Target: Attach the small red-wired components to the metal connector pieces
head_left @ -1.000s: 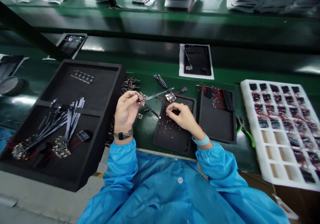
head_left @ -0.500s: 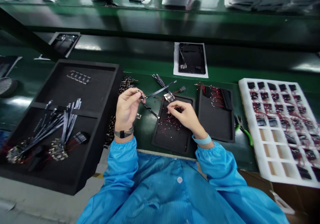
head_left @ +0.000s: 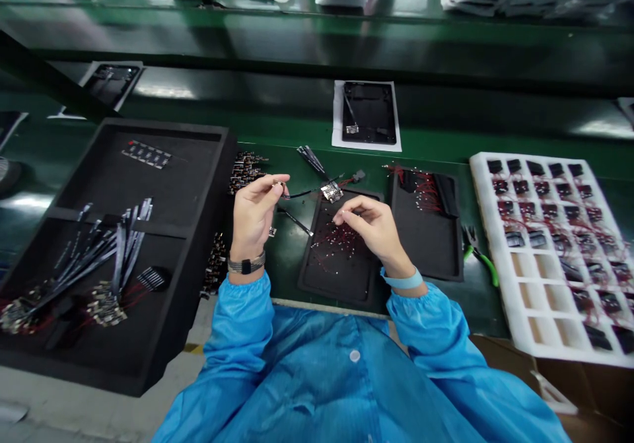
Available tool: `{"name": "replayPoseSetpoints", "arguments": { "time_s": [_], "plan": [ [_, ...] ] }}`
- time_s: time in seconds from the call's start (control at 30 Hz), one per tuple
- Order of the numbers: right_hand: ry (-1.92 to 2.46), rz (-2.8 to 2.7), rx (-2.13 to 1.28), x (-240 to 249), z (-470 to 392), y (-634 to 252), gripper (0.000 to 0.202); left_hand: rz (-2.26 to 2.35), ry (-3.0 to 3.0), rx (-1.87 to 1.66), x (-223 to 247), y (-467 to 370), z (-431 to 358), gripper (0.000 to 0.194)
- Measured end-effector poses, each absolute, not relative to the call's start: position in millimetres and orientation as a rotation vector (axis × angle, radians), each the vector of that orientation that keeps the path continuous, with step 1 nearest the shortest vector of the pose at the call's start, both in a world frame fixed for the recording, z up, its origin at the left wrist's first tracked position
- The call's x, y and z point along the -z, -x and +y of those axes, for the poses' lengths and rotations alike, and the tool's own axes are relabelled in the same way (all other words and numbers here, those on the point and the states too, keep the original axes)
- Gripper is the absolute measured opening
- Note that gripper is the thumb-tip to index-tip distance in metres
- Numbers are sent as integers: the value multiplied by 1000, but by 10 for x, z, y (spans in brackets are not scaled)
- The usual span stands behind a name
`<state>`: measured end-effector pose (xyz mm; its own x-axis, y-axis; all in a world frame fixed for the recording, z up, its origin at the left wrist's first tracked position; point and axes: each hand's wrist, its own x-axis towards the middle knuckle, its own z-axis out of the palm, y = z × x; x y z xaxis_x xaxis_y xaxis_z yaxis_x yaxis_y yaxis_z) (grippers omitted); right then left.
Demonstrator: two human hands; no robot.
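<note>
My left hand (head_left: 252,217) is closed in a pinch on one end of a thin black ribbon cable (head_left: 303,194), which points right towards small circuit boards (head_left: 331,192) lying on the bench. Below it, another black strip (head_left: 298,222) with a pale tip slants down to the right. My right hand (head_left: 372,228) hovers above a shallow black tray (head_left: 317,280), thumb and forefinger pinched together. Whatever sits between those fingertips is too small to make out. Tiny red-wired parts (head_left: 341,238) lie scattered in that tray beneath the fingers.
To the left stands a big black foam tray (head_left: 173,235) with bundled ribbon cables. A second shallow tray (head_left: 426,255), green-handled pliers (head_left: 480,256) and a white compartment tray (head_left: 532,345) lie to the right. A tablet-like panel (head_left: 374,113) rests behind, under a shelf edge (head_left: 297,24).
The ribbon cable in my left hand has turned and dropped, now showing narrower. My right hand stays pinched over the tray. The whole view has shifted slightly.
</note>
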<state>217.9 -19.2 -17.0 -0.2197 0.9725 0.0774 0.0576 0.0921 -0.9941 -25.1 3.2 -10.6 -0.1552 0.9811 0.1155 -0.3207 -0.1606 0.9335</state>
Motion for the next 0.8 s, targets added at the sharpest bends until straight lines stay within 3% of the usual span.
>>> {"name": "replayPoseSetpoints", "arguments": {
  "time_s": [0.17,0.33,0.53,0.8],
  "plan": [
    [1072,-1394,-1374,150,-203,-2188,26,917,-972,-1475,91,244,8,31],
    [1092,-1461,-1386,80,-223,-2256,24,940,-1132,-1316,88,199,-47,19],
    [1118,-1682,-1397,7,-239,-2312,25,922,-1309,-911,112,77,-87,23],
    [1130,-1731,-1555,26,-244,-2295,25,956,-1447,-759,107,5,-103,17]
  ]
}}
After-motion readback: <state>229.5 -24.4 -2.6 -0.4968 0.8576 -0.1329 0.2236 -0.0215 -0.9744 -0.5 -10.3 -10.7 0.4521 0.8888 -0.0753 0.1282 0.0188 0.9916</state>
